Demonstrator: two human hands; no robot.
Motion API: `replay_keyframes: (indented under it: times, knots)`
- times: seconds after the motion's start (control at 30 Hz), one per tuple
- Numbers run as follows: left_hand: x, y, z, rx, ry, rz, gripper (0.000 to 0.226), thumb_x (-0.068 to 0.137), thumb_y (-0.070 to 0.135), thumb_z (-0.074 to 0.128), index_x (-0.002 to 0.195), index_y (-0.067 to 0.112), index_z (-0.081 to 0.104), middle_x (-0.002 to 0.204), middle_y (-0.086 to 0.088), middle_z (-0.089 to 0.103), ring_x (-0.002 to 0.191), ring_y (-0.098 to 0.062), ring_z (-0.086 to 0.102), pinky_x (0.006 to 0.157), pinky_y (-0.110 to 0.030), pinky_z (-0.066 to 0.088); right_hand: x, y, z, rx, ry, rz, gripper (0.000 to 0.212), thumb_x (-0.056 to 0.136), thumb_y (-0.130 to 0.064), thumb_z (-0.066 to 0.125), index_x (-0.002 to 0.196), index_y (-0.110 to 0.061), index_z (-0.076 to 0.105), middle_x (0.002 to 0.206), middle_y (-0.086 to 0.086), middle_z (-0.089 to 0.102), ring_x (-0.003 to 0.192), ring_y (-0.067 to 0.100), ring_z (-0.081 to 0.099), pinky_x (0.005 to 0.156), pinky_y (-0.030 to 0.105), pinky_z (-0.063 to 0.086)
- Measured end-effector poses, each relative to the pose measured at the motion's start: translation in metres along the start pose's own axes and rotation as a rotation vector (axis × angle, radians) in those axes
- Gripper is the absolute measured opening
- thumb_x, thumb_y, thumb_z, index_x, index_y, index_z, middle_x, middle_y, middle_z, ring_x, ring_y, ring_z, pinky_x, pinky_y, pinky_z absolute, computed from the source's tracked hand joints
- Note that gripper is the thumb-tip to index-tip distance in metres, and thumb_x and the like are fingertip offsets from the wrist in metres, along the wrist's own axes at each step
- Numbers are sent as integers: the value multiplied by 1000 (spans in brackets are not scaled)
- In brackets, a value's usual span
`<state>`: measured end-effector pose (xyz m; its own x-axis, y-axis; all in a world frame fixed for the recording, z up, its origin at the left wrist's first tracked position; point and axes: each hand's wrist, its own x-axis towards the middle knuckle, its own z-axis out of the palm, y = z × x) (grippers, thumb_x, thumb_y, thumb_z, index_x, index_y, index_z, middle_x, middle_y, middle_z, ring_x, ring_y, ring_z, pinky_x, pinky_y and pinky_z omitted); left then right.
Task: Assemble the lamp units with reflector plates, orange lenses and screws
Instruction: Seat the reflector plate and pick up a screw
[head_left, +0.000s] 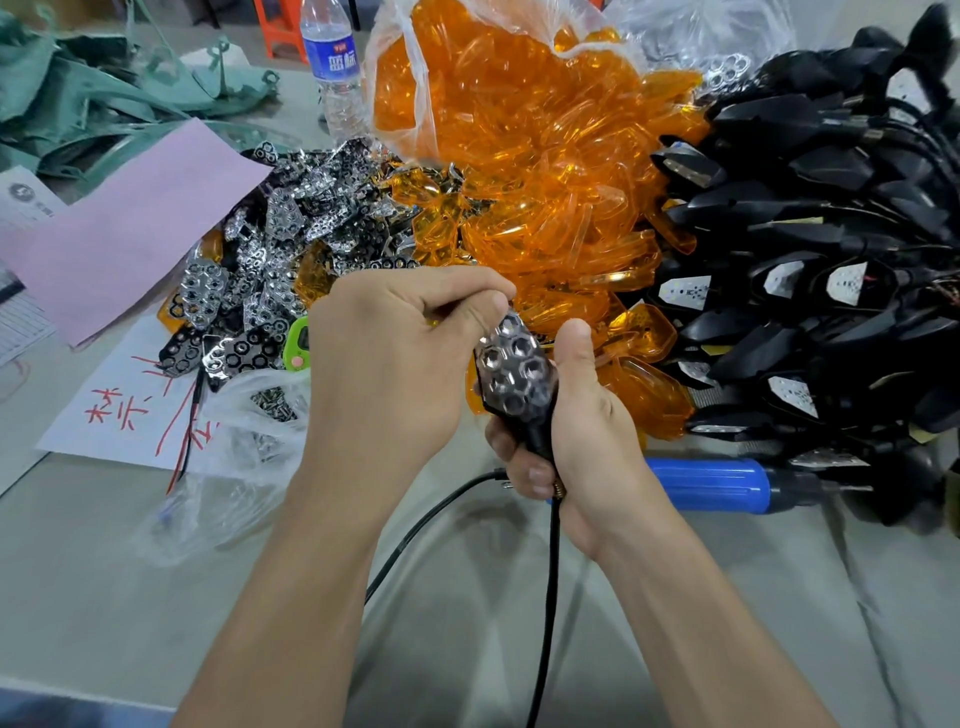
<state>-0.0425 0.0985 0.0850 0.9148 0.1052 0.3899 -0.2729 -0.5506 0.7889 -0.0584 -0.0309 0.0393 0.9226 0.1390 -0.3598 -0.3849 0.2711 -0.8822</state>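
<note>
Black lamp unit, right hand gripping its stem, points tip-first away.

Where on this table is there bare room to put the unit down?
Bare table near-left, between the screw bag and left forearm; another patch near-right, below the blue screwdriver. The far half is crowded: reflector plates, orange lenses, black housings. A cable crosses between the forearms.

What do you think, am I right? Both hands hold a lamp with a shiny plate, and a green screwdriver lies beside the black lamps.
The head view shows the screwdriver is blue, not green. The rest holds: it lies beside the black lamps.
</note>
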Motion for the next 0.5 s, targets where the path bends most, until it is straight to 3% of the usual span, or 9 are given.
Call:
replay_keyframes:
  times: [0.2,0.3,0.4,0.5]
  knots:
    - [2,-3,0,44,-46,16,9,92,24,78,96,31,82,83,32,65,84,21,62,76,0,43,-1,1,-2,-12,3,-9,83,74,-87,33,88,-10,63,57,11,56,35,12,31,37,21,24]
    - [4,-6,2,85,-62,82,10,92,19,77,96,26,83,89,21,70,91,7,65,80,-3,41,-2,1,-2,-13,6,-1,83,70,-84,34,90,-9,63,58,13,57,35,12,30,36,20,24]
    - [6,-10,6,94,-34,113,11,91,21,77,93,30,83,98,18,71,97,-5,65,87,-17,47,-3,-1,-2,-12,1,-5,79,70,-84,34,84,-12,63,57,12,57,34,12,31,36,19,24]
    - [6,-12,10,35,-10,102,13,90,26,75,91,38,80,96,30,68,105,-3,67,94,-29,51,-4,-4,-1,5,2,-21,74,71,-82,35,76,-15,66,56,11,55,33,11,35,35,18,25]
